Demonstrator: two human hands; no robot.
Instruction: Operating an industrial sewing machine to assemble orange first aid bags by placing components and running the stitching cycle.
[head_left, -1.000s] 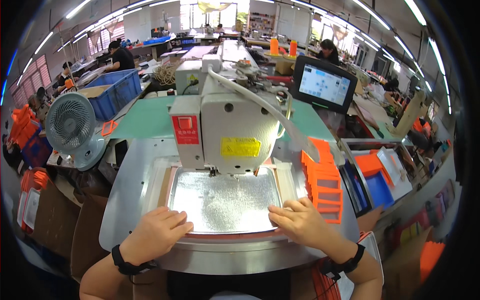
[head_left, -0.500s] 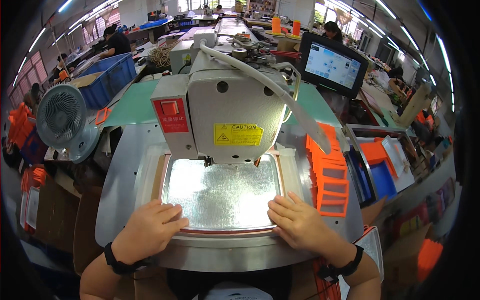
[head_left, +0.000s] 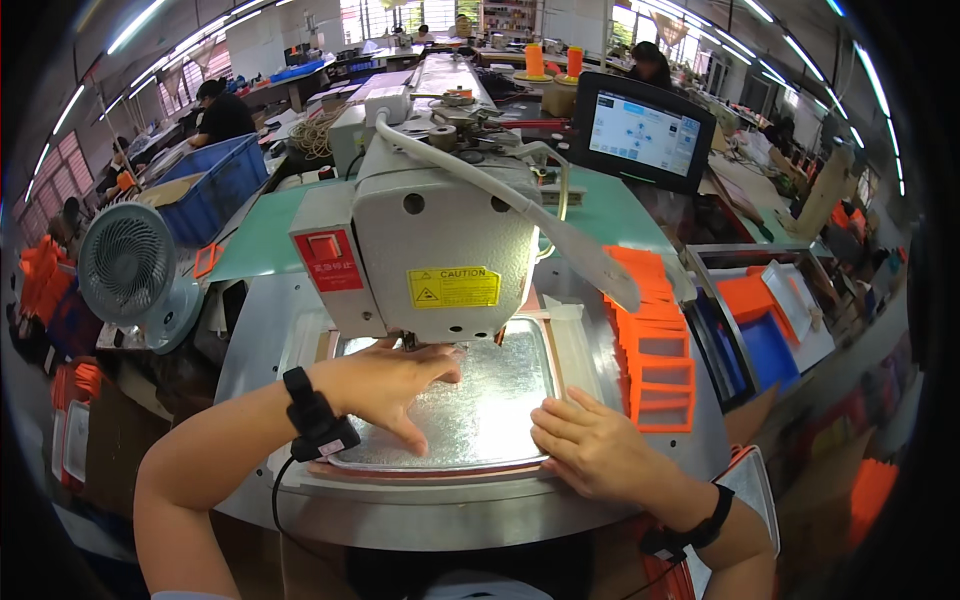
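A silvery, shiny rectangular sheet (head_left: 490, 420) lies in a clamp frame (head_left: 570, 345) beneath the grey sewing machine head (head_left: 440, 230). My left hand (head_left: 395, 385) reaches over the sheet, thumb and fingers spread, its upper fingertips close under the machine head and partly hidden. My right hand (head_left: 590, 445) rests flat at the sheet's lower right edge, fingers extended. To the right of the frame, orange rectangular frame-shaped pieces (head_left: 660, 395) lie in an overlapping row on the steel table (head_left: 255, 360).
A control screen (head_left: 640, 135) stands behind on the right, above a tray (head_left: 810, 345) of orange and blue pieces. At left are a fan (head_left: 125, 260) and blue crate (head_left: 215, 200). Co-workers (head_left: 220, 120) (head_left: 650, 68) sit farther back.
My left hand has moved up and right from the sheet's lower left edge to under the machine head, fingers spreading. My right hand stays at the right edge.
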